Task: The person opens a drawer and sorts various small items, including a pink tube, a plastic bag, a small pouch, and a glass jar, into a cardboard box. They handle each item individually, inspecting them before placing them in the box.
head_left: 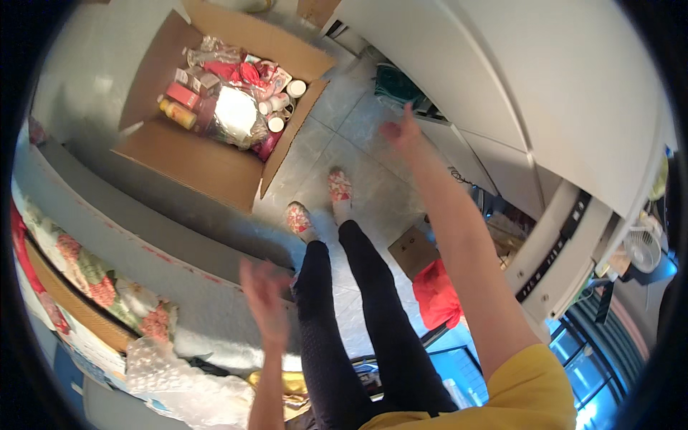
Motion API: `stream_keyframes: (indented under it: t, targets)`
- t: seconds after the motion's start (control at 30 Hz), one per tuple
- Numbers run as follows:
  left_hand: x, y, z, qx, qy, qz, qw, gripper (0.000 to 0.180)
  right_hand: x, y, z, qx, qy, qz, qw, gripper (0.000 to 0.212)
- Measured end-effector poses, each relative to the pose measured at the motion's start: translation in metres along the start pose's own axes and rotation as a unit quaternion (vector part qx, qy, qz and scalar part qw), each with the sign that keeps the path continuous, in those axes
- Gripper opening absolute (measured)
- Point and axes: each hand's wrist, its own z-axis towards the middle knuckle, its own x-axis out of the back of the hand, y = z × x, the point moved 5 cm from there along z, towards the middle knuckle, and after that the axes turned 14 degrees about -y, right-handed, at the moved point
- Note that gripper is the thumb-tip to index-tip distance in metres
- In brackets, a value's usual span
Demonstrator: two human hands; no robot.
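Observation:
My left hand (265, 297) is raised beside the grey bed frame, its fingers smeared by motion. I see nothing in it, and its grip cannot be made out. Further forward, my right hand (403, 134) hangs over the tiled floor by the white cabinet. Its thumb stands apart from the other fingers, slightly blurred, with nothing held. Nearest to it is a dark green item (398, 84) at the cabinet's lower opening. An open cardboard box (193, 168) lies ahead on the left, holding a yellow bottle (177, 112), several white bottles, small cartons and clear plastic packaging.
A white cabinet (573, 93) lines the right side. The bed frame (143, 222) runs along the left, with floral bedding (132, 294) and bubble wrap (179, 380). Near my legs are a red cloth or bag (436, 294) and a brown carton (412, 251). A small white fan (642, 249) stands far right.

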Motion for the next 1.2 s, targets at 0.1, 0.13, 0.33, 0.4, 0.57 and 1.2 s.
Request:
stream_keyframes:
  t: [0.1,0.13,0.33,0.4,0.57,1.2]
  targets:
    - [-0.055,-0.042,-0.049,0.088,-0.109,0.128,0.982,0.049,0.021,-0.033,0.072,0.027,0.001,0.065,0.997,0.077]
    - [-0.067,-0.043,-0.053,0.086,-0.137,0.198,0.967,0.047,0.014,-0.039,0.084,-0.005,-0.01,0.08,0.997,0.075]
    - [-0.081,-0.055,-0.037,0.128,-0.122,0.195,0.965,0.042,-0.015,-0.046,0.113,-0.017,0.093,0.089,0.992,0.045]
    - [-0.084,-0.051,-0.033,0.117,-0.116,0.207,0.964,0.04,-0.009,-0.054,0.124,0.024,-0.019,0.126,0.992,0.031]
    - [-0.091,-0.048,-0.03,0.087,-0.113,0.235,0.961,0.034,0.037,-0.038,0.113,0.041,-0.074,0.223,0.971,0.025]
    - [-0.165,-0.08,0.207,0.171,-0.22,-0.006,0.961,0.078,0.012,-0.024,0.001,0.171,-0.173,0.266,0.933,0.056]
